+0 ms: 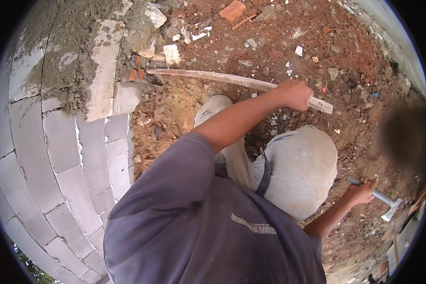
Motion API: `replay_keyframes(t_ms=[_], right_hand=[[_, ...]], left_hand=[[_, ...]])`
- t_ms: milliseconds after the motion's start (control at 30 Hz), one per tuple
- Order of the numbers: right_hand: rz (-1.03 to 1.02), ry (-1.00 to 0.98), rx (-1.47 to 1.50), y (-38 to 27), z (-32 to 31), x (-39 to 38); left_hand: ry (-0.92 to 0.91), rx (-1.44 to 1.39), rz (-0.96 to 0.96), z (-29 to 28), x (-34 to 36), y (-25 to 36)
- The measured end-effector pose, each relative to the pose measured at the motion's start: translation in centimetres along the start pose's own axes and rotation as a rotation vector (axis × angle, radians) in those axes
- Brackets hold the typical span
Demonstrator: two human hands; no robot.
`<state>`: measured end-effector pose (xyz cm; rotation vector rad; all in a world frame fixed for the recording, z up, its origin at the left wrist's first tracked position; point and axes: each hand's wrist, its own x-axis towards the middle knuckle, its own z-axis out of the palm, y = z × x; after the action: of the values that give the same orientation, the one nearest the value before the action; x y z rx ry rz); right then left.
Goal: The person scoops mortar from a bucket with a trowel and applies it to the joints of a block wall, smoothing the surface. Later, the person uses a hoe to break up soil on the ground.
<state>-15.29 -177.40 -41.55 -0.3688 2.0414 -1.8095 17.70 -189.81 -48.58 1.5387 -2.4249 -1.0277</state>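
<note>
My left hand (296,94) is closed around a long, rough wooden strip (213,75) near its right end. The strip slants over the soil, and its far left end reaches small red brick pieces (136,74) beside the block wall. Off to the right and lower, my right hand (362,192) grips a hammer (382,197) by its grey handle. The hammer's light metal head has a wedge-like shape and points away to the right, above the ground. My bent knees, in pale trousers (298,165), lie between the two hands.
A grey block wall (61,156) runs along the left, with wet mortar (66,71) and a mortar-smeared board (104,71) at its upper part. Reddish soil (279,42) with stones and rubble spreads ahead. Another pale wall (397,33) borders the far right. A dark blur covers the right edge.
</note>
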Motion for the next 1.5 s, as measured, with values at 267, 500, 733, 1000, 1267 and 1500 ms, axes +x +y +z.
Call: replay_keyframes(t_ms=[267,500,733,1000,1267,1500], right_hand=[[0.015,-0.741,-0.388,8.3,-1.8,-7.7],[0.01,-0.555,-0.265,4.9,-0.9,-6.5],[0.041,-0.484,-0.182,6.5,-2.1,-6.7],[0.04,-0.509,-0.19,6.7,-2.4,-7.4],[0.03,-0.491,-0.156,6.9,-2.5,-7.5],[0.034,-0.437,-0.148,7.1,-2.7,-7.3]], left_hand=[[0.068,0.042,0.02,-1.1,-0.8,-0.3],[0.107,0.042,-0.057,1.5,-4.1,-1.2],[0.058,-0.005,0.05,-3.8,-3.9,4.6],[-0.026,-0.018,0.061,-4.4,-4.5,5.4],[0.016,-0.011,0.004,-4.1,-4.5,4.0],[-0.02,-0.019,0.014,-3.1,-4.0,4.2]])
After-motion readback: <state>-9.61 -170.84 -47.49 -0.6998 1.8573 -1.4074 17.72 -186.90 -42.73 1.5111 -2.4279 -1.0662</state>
